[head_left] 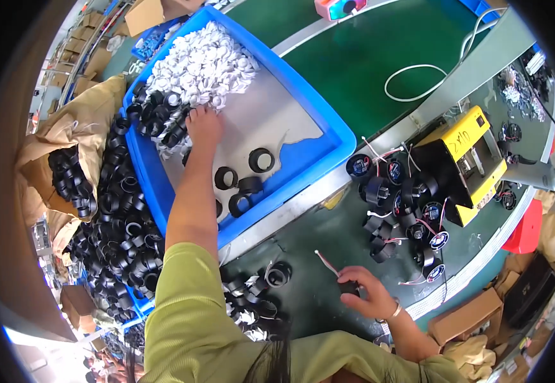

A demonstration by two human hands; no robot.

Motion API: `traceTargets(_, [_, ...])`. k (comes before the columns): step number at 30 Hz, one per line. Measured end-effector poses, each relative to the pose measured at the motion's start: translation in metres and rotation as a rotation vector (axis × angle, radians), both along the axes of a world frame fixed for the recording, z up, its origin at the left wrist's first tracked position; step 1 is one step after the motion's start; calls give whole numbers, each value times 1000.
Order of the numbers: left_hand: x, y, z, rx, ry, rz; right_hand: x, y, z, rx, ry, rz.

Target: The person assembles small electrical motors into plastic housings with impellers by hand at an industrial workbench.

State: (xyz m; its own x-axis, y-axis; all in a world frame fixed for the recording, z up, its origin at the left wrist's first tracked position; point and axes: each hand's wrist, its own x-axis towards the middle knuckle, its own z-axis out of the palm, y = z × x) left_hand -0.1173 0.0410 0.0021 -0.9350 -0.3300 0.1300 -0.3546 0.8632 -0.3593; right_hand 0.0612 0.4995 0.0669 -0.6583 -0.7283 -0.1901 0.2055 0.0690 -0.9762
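My left hand [204,126] reaches into a blue tray [319,118], its bent fingers down at the border between a heap of small white plastic parts [204,60] and a cluster of black rings [153,115]. What those fingertips hold, if anything, is hidden. Low on the right, my right hand [368,295] is closed on a small black motor [349,288]. Thin wires with a white connector [319,254] stick out from it to the upper left. Several more black rings [262,160] lie apart in the near part of the tray.
Wired black fan units [411,201] crowd the green bench beside a yellow-and-black fixture [465,159]. Many black rings [121,236] are heaped left of the tray, next to a brown sack [73,140]. Loose rings and white pieces [252,300] lie before me. A white cable [411,99] loops at the back.
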Motion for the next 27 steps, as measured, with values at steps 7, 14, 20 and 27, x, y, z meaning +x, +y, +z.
traceTargets(7, [80, 46, 54, 669, 132, -51, 6, -22, 19, -85, -53, -27])
traceTargets(14, [225, 178, 160, 2630, 476, 147, 16, -34, 84, -531, -510, -222])
traceTargets(20, [348, 263, 195, 2613, 796, 259, 56, -48, 140, -509, -492, 34])
traceTargets(27, [406, 299, 237, 2538, 1039, 31, 122, -56, 165, -384, -58, 40])
